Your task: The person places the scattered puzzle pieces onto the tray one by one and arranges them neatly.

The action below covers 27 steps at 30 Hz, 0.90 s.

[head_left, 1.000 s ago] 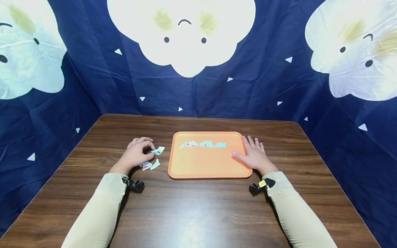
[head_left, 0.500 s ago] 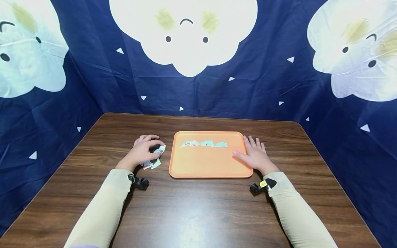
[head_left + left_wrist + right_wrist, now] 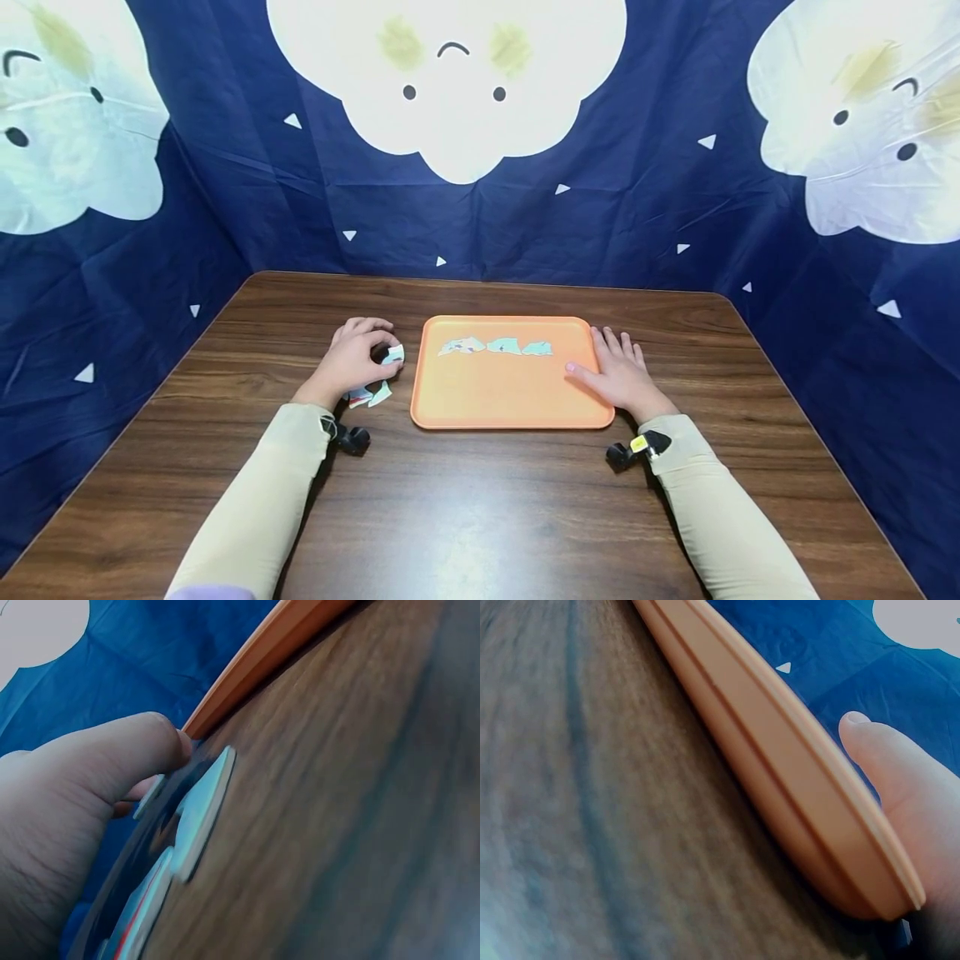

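Observation:
My left hand [image 3: 348, 358] is at the left of the tray, thumb and index finger pinching a flat pale-blue puzzle piece [image 3: 393, 354] by its edges. In the left wrist view the thumb hides most of that piece [image 3: 150, 796]. Just below the hand, a pale-green puzzle piece [image 3: 380, 394] and one with a red streak [image 3: 360, 397] lie on the table. My right hand [image 3: 621, 379] rests on the right edge of the orange tray [image 3: 510, 400], fingers straight and spread, thumb over the rim. Nothing is held in it.
Along the tray's far part lie a patterned piece or cluster [image 3: 461, 345] and two pale-blue pieces, the nearer one to the middle [image 3: 503, 345] and another [image 3: 537, 348] to its right. A dark wooden table [image 3: 465, 517] carries everything. Blue cloth [image 3: 480, 225] with white clouds hangs behind.
My left hand has shifted right and slightly away toward the tray, its thumb and index finger closing on the pale-blue piece. The right hand and tray have stayed put.

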Available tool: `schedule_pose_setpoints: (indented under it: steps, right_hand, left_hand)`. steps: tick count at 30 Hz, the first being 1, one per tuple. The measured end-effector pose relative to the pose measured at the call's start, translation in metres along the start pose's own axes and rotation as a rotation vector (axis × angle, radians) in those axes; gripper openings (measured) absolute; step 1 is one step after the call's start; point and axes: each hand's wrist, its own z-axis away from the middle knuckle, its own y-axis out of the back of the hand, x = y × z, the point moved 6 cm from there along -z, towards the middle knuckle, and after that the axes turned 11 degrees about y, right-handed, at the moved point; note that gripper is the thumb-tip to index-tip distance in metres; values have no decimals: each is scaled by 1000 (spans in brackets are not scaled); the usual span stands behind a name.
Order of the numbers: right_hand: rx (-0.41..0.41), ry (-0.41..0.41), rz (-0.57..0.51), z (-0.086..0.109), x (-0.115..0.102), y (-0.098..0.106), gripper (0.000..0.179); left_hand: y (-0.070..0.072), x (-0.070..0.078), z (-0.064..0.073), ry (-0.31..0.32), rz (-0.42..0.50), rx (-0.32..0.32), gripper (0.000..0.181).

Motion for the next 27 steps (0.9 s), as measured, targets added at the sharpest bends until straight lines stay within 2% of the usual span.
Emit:
schedule_pose_setpoints:
  steps: [5, 13, 21, 27]
  right_hand:
    - [-6, -6, -4, 1, 1, -1, 104]
    - [-2, 0, 2, 0, 2, 0, 106]
    - [4, 11, 6, -1, 0, 1, 106]
    - [6, 4, 2, 1, -2, 3, 105]
  left_hand:
    - [-3, 7, -5, 3, 14, 58, 26]
    - [-6, 33, -11, -7, 26, 136, 29]
    - [-11, 60, -17, -23, 36, 150, 32]
    - [-15, 82, -22, -49, 86, 155, 32]
